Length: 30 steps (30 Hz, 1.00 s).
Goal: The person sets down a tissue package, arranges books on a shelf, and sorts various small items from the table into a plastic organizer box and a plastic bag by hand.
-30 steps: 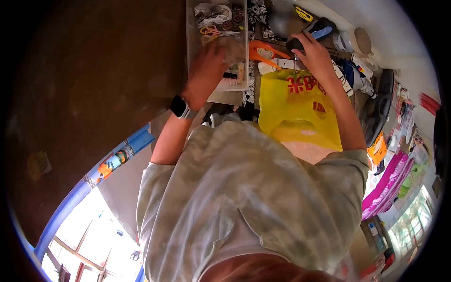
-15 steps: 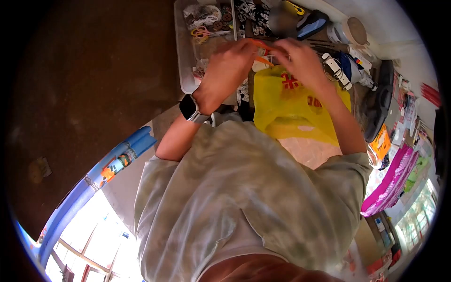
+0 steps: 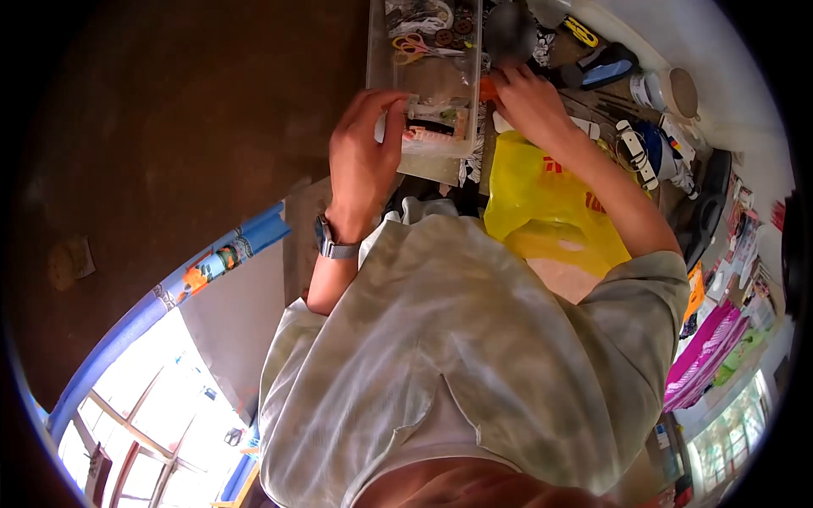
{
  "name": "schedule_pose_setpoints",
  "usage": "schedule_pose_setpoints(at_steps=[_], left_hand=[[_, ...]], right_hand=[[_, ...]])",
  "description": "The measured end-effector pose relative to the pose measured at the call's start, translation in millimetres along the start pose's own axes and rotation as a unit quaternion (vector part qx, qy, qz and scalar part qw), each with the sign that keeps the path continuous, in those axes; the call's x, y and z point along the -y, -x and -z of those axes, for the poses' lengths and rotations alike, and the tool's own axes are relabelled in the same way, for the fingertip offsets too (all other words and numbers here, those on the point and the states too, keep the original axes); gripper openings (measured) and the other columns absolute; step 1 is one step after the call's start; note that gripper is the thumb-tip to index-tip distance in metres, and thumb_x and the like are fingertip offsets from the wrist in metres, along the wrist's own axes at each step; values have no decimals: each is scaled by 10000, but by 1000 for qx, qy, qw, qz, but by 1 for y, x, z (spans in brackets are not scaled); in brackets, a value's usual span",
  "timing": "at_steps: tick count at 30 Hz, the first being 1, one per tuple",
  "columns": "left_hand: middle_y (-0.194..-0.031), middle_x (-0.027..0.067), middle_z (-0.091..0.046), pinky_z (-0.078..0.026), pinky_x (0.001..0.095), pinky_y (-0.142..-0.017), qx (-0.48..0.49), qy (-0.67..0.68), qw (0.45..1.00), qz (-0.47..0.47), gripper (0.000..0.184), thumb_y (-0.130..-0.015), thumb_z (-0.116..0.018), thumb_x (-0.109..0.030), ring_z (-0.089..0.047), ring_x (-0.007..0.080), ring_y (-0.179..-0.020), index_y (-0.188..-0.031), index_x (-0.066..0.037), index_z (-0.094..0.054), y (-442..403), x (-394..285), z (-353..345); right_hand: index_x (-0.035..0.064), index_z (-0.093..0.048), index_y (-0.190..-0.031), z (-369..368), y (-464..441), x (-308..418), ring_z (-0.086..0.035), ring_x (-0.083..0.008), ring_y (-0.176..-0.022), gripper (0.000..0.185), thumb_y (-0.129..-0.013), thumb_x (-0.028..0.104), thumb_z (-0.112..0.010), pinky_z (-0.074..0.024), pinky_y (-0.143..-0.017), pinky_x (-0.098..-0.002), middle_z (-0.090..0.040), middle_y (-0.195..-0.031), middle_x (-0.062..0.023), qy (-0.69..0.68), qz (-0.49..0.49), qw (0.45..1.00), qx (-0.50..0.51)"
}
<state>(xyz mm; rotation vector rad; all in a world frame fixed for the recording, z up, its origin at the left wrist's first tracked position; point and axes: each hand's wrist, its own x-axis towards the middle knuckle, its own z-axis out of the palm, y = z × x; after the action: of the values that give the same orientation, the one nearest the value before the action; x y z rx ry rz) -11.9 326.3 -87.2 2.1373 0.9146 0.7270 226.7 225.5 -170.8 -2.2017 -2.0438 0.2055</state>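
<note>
My left hand, with a watch on its wrist, is at the near left side of the clear plastic box. Its thumb and forefinger are bent together over the box wall; what is between them I cannot make out. Pink-and-yellow scissors, brown buttons and small packets lie in the box. Right of the box, my right hand has its fingertips closed on an orange handle, mostly hidden by the hand. Below that forearm lies a yellow plastic bag with red print.
A brown board fills the left side. At the upper right are a blue-and-black shoe-like object, a yellow cutter, a white cylindrical container and a white strap. A dark bag-like object stands at the right edge.
Both hands were together at the orange handle half a second ago. My left hand has since moved left to the box; my right hand remains by the handle. The whole view has shifted slightly.
</note>
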Motion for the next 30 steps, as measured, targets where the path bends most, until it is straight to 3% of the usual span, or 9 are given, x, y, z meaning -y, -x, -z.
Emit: schedule_pose_setpoints(at_steps=[2,6,12,14,18,20,24,27,30], left_hand=[[-968,127,-689,-519,315,-766,2,5,1000,7,131,-919,-607,-34,-676,231,-865,-1019,-7,-687,2,2,1],[-967,125,-691,-517,318,-776,8,16,1000,0,133,-912,-613,-30,-675,238,-872,-1021,-3,-685,2,4,-2],[-952,124,-687,-508,308,-759,37,43,998,5,134,-910,-615,-35,-666,228,-868,-1018,0,-686,-3,9,-13],[-943,124,-684,-505,303,-751,43,52,998,-1,134,-910,-617,-39,-663,220,-862,-1017,1,-687,-4,6,-14],[-956,88,-687,-501,278,-734,89,140,982,85,148,-926,-626,-72,-647,144,-862,-1047,-6,-680,-11,-8,-18],[-975,70,-690,-501,270,-730,108,179,969,129,155,-933,-633,-89,-641,117,-874,-1058,-8,-677,-15,-16,-23],[-1072,71,-668,-538,240,-663,73,366,918,130,191,-874,-715,-85,-657,121,-848,-1046,-13,-671,-20,-19,-31],[-1036,88,-684,-550,270,-704,18,230,973,-6,165,-854,-694,10,-680,167,-837,-1016,-19,-679,-16,-8,-22],[-1040,88,-698,-564,285,-778,-21,115,993,-32,202,-848,-721,-10,-684,153,-896,-1046,4,-682,-4,2,-7]], right_hand=[[-14,-581,-1117,-4,0,-4,-571,-321,-1115,369,-763,12,-685,-539,-890,-396,-536,-1159,-146,26,21,999,13],[9,-584,-1123,1,0,-13,-563,-316,-1132,390,-744,4,-671,-557,-848,-400,-548,-1169,-155,25,48,999,6],[15,-473,-1262,2,5,-33,-532,-351,-1203,442,-837,3,-596,-503,-943,-443,-534,-1272,-201,16,36,999,33],[0,-433,-1304,36,6,-28,-568,-309,-1150,381,-957,100,-554,-472,-952,-386,-561,-1238,-208,-236,-94,961,110],[-8,-422,-1307,76,15,-28,-585,-249,-1033,385,-1020,225,-528,-440,-921,-316,-590,-1147,-183,-351,-89,930,65],[3,-426,-1283,85,16,-19,-555,-213,-977,410,-1018,292,-546,-429,-877,-289,-590,-1119,-142,-506,-59,856,86],[29,-475,-1173,103,1,17,-614,-330,-986,312,-956,211,-608,-485,-838,-384,-622,-1065,-157,-267,26,962,53],[47,-517,-1170,98,-10,28,-595,-399,-967,305,-927,195,-625,-489,-805,-443,-642,-1072,-169,-226,87,970,-8],[42,-567,-1139,102,-30,37,-612,-360,-966,252,-920,152,-627,-487,-799,-443,-652,-1044,-152,-204,165,965,-18]])
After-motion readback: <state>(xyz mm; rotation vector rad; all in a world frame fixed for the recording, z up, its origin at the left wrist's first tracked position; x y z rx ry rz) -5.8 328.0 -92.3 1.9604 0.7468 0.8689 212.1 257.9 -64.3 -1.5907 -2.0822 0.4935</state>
